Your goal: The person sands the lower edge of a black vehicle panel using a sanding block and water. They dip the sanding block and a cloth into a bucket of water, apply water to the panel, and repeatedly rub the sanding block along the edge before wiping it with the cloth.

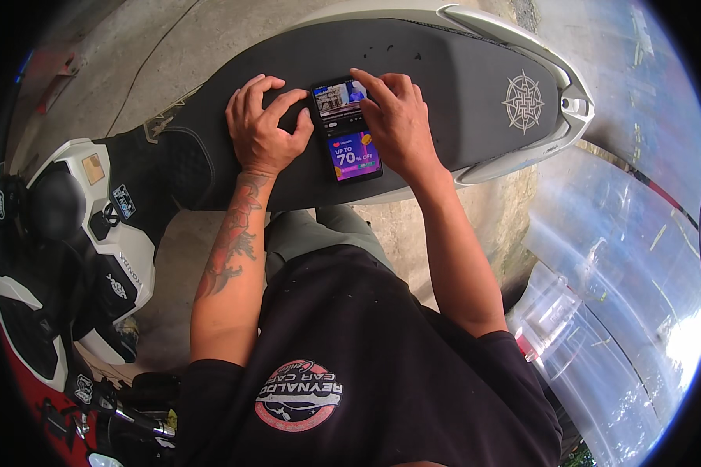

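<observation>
A dark smartphone [354, 152] lies face up on the black seat [459, 101] of a scooter. Its lit screen shows a video picture at the top and a purple and blue advert below. My left hand [265, 124] rests on the seat just left of the phone, fingers bent and apart, the index fingertip close to the phone's upper left edge. Over the phone's upper right side is my right hand [401, 124], holding nothing that I can see. Its index finger reaches the top right corner; the thumb is partly hidden beside the screen, and the other fingers curl.
White scooter panels [136, 268] and the handlebar area lie at the left. A silver grab rail [580, 101] rounds the seat's rear end. Bluish shiny sheeting [623, 233] covers the right side. Concrete floor [156, 47] shows beyond the seat, with a thin dark line across it.
</observation>
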{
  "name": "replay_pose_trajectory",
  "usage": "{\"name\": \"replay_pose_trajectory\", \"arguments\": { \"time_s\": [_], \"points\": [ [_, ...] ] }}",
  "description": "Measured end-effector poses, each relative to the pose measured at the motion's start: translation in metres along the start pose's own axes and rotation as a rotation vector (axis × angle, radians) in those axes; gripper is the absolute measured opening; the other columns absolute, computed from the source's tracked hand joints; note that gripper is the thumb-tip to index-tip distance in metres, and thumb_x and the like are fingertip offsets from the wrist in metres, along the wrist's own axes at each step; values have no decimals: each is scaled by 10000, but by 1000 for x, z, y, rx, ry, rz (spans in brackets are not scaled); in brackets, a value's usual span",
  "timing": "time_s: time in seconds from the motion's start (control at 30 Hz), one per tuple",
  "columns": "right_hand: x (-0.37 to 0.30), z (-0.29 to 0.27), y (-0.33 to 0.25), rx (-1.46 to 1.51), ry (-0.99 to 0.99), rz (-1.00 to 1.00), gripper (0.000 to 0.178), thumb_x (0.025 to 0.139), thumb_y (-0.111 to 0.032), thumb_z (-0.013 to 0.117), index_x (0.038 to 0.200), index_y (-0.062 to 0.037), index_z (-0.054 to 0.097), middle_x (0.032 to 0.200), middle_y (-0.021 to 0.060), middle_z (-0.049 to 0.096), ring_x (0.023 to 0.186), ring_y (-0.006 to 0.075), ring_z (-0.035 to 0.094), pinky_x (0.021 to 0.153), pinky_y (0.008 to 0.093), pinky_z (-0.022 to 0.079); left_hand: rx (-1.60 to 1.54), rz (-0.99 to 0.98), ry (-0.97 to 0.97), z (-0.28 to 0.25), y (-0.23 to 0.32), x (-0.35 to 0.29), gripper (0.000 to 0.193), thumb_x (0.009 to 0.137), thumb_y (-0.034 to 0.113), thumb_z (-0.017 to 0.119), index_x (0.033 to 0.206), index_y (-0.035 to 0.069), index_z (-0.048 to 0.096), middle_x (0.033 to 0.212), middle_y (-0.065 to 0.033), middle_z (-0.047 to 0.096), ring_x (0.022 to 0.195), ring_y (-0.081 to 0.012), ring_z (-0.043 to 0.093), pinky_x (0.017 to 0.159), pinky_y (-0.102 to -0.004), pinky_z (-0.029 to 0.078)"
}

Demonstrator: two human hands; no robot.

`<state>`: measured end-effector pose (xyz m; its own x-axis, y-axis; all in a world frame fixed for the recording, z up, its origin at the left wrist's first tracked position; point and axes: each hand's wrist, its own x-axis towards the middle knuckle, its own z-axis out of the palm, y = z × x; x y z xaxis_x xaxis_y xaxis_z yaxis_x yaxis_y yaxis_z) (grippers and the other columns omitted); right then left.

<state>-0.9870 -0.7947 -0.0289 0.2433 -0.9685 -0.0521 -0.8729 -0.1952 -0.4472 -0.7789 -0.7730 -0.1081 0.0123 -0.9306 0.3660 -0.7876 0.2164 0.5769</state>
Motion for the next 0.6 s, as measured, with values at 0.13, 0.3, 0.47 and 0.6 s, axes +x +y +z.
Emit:
{"name": "replay_pose_trajectory", "arguments": {
  "time_s": [0.13,0.3,0.47,0.6],
  "points": [
    [0,0,1,2,2,-3,417,970,-176,623,1379,-255,627,1218,118,594,1073,324,584,875,461,471,12,2,5,1,-1,1,245,725,245,790,968,246,766,1179,22,600,1227,-250,582,1083,-476,408],
    [0,0,3,10,-8,5,418,975,-166,608,1384,-255,626,1225,117,593,1081,326,581,886,465,471,6,1,-4,-1,1,0,286,729,213,767,1015,223,767,1193,19,620,1257,-264,572,1082,-459,407],
    [0,1,3,8,-13,6,425,975,-164,604,1390,-254,625,1233,118,591,1089,328,581,893,467,471,13,0,0,1,-1,0,248,728,251,788,975,245,768,1187,19,598,1241,-249,577,1093,-482,403],
    [1,0,3,5,-22,12,426,978,-168,597,1394,-254,623,1239,122,589,1097,329,580,895,469,472,9,-2,-4,2,-2,0,251,730,251,785,981,244,768,1190,16,598,1245,-251,574,1103,-493,398]
  ]
}}
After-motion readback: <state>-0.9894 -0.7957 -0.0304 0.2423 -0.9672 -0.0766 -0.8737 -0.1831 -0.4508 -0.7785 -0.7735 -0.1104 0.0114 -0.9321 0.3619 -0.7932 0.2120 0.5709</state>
